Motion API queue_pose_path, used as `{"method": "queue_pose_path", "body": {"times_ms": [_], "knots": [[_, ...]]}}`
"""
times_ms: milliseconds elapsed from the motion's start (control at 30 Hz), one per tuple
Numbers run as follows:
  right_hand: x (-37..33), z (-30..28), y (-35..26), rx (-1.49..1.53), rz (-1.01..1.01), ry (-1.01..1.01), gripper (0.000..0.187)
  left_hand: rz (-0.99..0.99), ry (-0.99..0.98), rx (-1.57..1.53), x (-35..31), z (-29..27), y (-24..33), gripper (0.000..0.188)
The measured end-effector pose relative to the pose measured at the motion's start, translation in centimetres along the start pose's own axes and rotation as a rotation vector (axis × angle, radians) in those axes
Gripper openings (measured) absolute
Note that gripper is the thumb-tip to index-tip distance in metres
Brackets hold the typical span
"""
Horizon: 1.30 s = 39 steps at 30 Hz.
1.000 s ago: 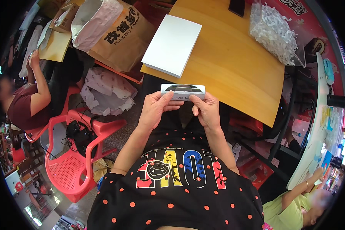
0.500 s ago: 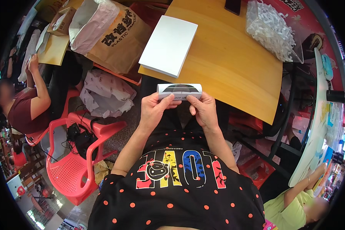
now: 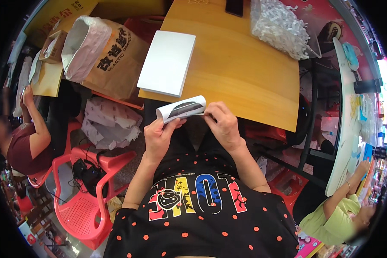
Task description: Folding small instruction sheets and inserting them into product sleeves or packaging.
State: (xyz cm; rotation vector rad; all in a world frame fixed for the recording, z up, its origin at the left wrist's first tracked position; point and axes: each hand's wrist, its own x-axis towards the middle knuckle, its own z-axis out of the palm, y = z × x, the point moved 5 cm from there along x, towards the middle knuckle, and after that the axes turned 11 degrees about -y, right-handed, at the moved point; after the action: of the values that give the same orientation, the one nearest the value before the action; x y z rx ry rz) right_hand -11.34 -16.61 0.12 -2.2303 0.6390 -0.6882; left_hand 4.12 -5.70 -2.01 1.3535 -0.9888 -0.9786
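A sheet of white printed paper [image 3: 181,108], curled over into a loose roll with a dark picture on it, is held just off the table's near edge. My left hand [image 3: 158,136] grips its lower left part, thumb in front and fingers curled behind. At the other end, my right hand [image 3: 223,125] has its fingertips pinched together on the right edge. The roll slants, its right end higher than its left. Just beyond it, a white stack of paper [image 3: 167,62] lies on the yellow wooden table [image 3: 241,73].
A clear container of white paper strips [image 3: 281,30] and a dark phone [image 3: 234,7] are at the table's far side. Left stand a large brown paper sack [image 3: 116,64] and a red plastic chair [image 3: 81,210] with black cables. Other people sit at left and right.
The roll has gone from level to slanted, right end up. My right hand has turned and shifted its grip to the right edge. The surroundings have shifted left in view.
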Motion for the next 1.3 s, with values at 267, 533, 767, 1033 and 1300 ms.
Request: {"method": "queue_pose_path", "body": {"times_ms": [267, 533, 767, 1033, 1300], "knots": [[0.5, -0.1, -0.4, -0.058, -0.167, -0.093, 0.017, 0.091, 0.048, 0.105, -0.4, 0.6, 1.5, 0.018], [0.5, 0.1, -0.7, -0.084, -0.136, -0.133, 0.023, 0.124, 0.052, 0.22, -0.8, 1.3, 2.3, 0.02], [0.5, 0.0, -0.9, -0.088, -0.149, -0.083, 0.022, 0.149, 0.074, 0.268, -1.2, 1.2, 2.3, 0.019], [0.6, 0.3, -0.8, -0.069, -0.136, -0.073, 0.021, 0.173, 0.094, 0.29, -1.5, 1.0, 2.6, 0.019], [0.7, 0.4, -0.6, -0.02, -0.095, -0.084, 0.021, 0.265, 0.167, 0.393, -1.4, 0.7, 2.6, 0.016]]}}
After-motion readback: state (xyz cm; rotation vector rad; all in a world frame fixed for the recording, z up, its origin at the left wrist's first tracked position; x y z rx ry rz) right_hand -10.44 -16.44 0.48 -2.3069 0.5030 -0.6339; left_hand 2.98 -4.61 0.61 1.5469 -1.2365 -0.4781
